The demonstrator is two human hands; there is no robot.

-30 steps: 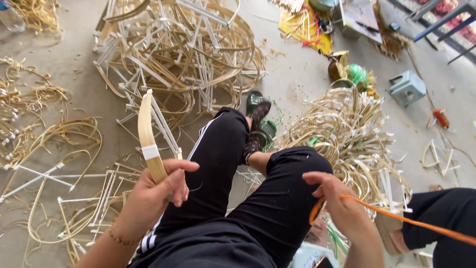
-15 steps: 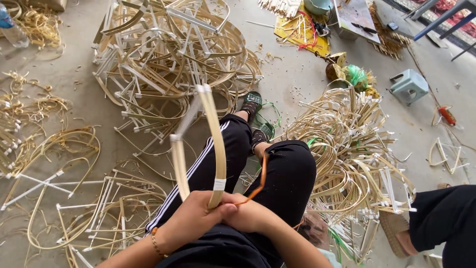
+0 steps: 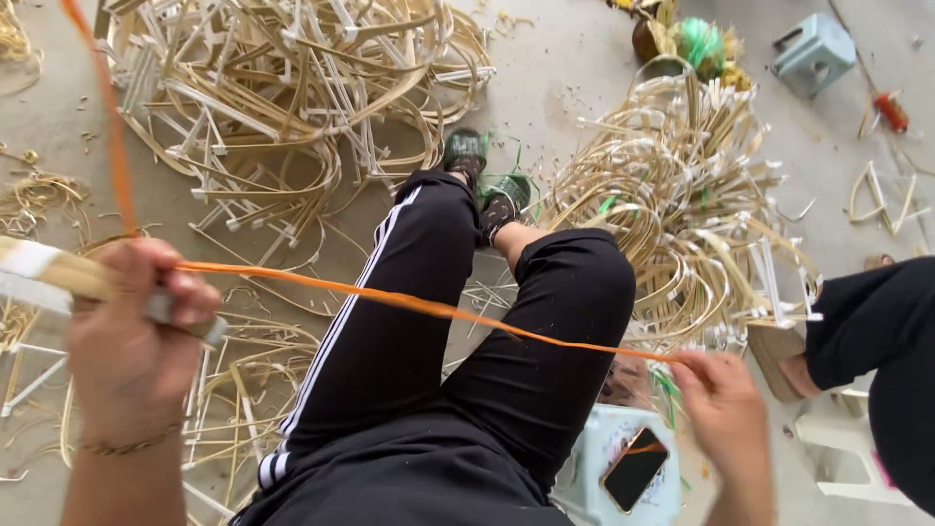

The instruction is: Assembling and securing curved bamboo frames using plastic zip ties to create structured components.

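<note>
The left hand (image 3: pixel 131 336) is closing its grip on a bundle of pale bent cane strips (image 3: pixel 54 278). The right hand (image 3: pixel 726 414) is pinching a thin orange plastic strap (image 3: pixel 429 305), which is stretching taut between both hands across black-trousered knees.

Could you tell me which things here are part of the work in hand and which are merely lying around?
In hand:
- left hand gripping a bamboo strip bundle
- right hand pulling the orange string taut

Lying about:
- bamboo frame piles
- phone on a small stool
- grey stool
- green string ball
</note>
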